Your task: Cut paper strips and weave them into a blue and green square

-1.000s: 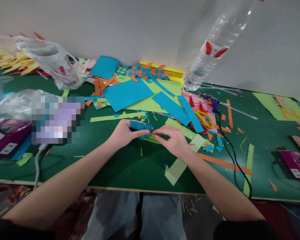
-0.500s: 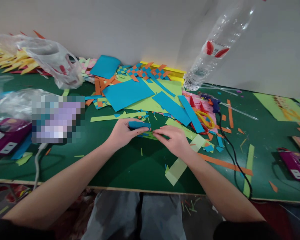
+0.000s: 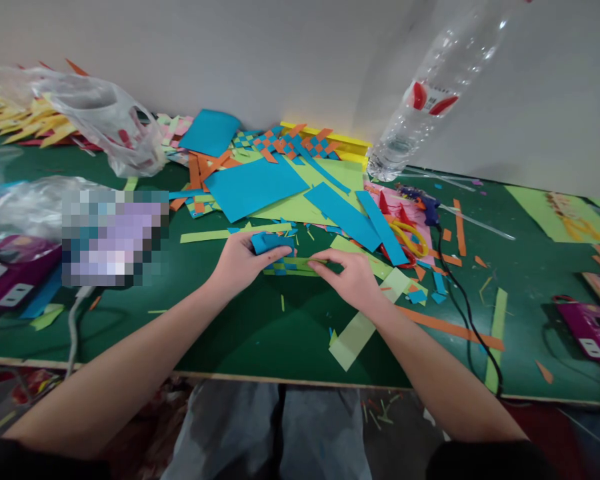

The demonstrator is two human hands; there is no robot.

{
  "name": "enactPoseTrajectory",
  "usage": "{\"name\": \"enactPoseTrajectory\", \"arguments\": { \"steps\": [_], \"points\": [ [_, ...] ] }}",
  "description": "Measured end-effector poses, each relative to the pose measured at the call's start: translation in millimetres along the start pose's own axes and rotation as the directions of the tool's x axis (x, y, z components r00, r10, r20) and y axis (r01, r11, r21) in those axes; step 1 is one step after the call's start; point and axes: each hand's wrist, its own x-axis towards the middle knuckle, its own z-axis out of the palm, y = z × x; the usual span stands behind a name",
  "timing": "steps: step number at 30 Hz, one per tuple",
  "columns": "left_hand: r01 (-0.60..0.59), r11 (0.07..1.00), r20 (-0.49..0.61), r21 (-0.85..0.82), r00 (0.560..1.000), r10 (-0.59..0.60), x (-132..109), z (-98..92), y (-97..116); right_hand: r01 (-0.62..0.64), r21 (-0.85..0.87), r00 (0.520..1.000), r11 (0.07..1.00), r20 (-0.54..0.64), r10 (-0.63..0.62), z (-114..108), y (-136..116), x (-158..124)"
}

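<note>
Near the middle of the green table (image 3: 250, 340), my left hand (image 3: 237, 263) is closed on a piece of woven blue and green paper (image 3: 280, 266), with blue paper curling up above the thumb. Green strips stretch to the right from the weave. My right hand (image 3: 347, 273) pinches one green strip (image 3: 303, 265) between thumb and fingertips. Part of the weave is hidden behind my left fingers. A pale green strip (image 3: 357, 340) lies beneath my right wrist.
Blue sheets (image 3: 255, 187), scissors (image 3: 411, 239) and a glue gun (image 3: 427, 205) with a black cord lie behind my hands. A clear bottle (image 3: 420, 113) stands at the wall. Left are a phone (image 3: 117, 240) and a plastic bag (image 3: 125, 133).
My left hand has shifted slightly left and up, and more of the woven piece and green strips shows between my hands. The blue paper is now more curled.
</note>
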Motion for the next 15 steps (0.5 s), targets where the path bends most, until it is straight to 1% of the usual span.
{"name": "enactPoseTrajectory", "arguments": {
  "steps": [2,4,6,9,12,15],
  "points": [
    [0.013,1.000,-0.055,-0.012,0.998,-0.014,1,0.3,-3,-0.054,0.033,0.998,0.998,-0.022,0.055,-1,0,0],
    [0.035,0.997,-0.099,-0.067,0.994,-0.041,3,0.8,-6,-0.094,0.073,0.995,0.993,-0.026,0.096,0,1,1],
    [0.060,0.987,-0.103,-0.147,0.992,-0.076,4,1.7,-9,-0.112,0.112,0.994,0.987,0.012,0.112,1,1,1],
    [0.111,0.962,-0.054,-0.251,0.990,-0.128,5,3.4,-11,-0.113,0.065,0.992,0.991,0.058,0.110,2,2,2],
    [0.160,0.931,0.044,-0.329,0.987,-0.154,6,4.5,-11,-0.111,0.008,0.993,0.994,0.036,0.111,2,3,3],
    [0.187,0.922,0.106,-0.339,0.981,-0.160,6,4.5,-12,-0.120,0.018,0.993,0.993,0.024,0.120,0,3,3]
  ]
}}
